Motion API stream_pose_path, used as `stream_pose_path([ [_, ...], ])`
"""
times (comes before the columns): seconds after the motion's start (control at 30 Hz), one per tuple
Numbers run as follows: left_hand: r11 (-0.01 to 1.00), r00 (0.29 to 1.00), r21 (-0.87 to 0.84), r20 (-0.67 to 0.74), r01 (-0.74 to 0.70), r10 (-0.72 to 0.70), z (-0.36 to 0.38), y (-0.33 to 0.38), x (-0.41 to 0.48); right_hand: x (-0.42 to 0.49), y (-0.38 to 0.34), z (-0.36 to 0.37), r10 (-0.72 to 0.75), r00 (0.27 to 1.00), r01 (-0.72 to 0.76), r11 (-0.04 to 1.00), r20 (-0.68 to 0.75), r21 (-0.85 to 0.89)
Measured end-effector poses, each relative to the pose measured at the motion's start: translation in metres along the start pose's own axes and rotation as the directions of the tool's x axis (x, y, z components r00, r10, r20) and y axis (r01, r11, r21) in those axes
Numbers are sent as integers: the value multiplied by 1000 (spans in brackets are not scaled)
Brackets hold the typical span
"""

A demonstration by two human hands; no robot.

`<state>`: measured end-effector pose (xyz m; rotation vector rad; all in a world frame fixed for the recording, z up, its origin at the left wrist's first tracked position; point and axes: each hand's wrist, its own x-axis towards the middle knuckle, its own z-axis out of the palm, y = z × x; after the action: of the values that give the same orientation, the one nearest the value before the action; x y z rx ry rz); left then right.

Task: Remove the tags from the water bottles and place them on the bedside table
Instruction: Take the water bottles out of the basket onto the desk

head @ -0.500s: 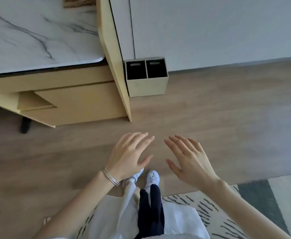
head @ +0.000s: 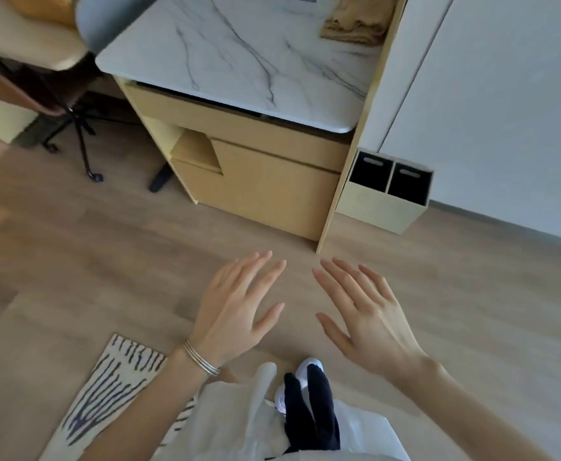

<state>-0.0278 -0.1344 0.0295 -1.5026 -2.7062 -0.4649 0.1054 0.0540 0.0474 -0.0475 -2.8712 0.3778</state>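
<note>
My left hand (head: 235,307) and my right hand (head: 362,311) hover side by side over the wooden floor, palms down, fingers straight and spread, holding nothing. A silver bracelet sits on my left wrist. Ahead stands a marble-topped surface (head: 239,54) on a light wooden cabinet (head: 272,181). No water bottle or tag shows in this view.
A folded tan cloth (head: 355,24) lies at the marble top's far right. A two-slot wooden bin (head: 385,194) stands on the floor by the white wall. An office chair (head: 56,78) is at the left. A striped rug (head: 112,384) lies under my feet.
The view has swung left and tilted, bringing more of the marble top, the cloth and the chair into sight. Both hands stay open and spread in front of me.
</note>
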Motion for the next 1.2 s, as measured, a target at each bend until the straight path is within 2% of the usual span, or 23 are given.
stream_pose_path([
  [0.4, 969, 967, -10, 62, 248, -247, -14, -102, -85, 66, -86, 73, -210, 958, 210, 978, 195, 19],
  [0.77, 949, 949, -9, -8, 316, -316, -63, -253, -163, 171, -227, 145, -312, 915, 313, 949, 257, 40],
  [0.97, 935, 936, 80, -103, 346, -337, -101, -327, -201, 236, -304, 161, -336, 922, 329, 942, 194, 72],
  [1.2, 881, 875, 96, -204, 463, -438, -125, -379, -229, 289, -351, 173, -395, 906, 389, 919, 154, 69],
])
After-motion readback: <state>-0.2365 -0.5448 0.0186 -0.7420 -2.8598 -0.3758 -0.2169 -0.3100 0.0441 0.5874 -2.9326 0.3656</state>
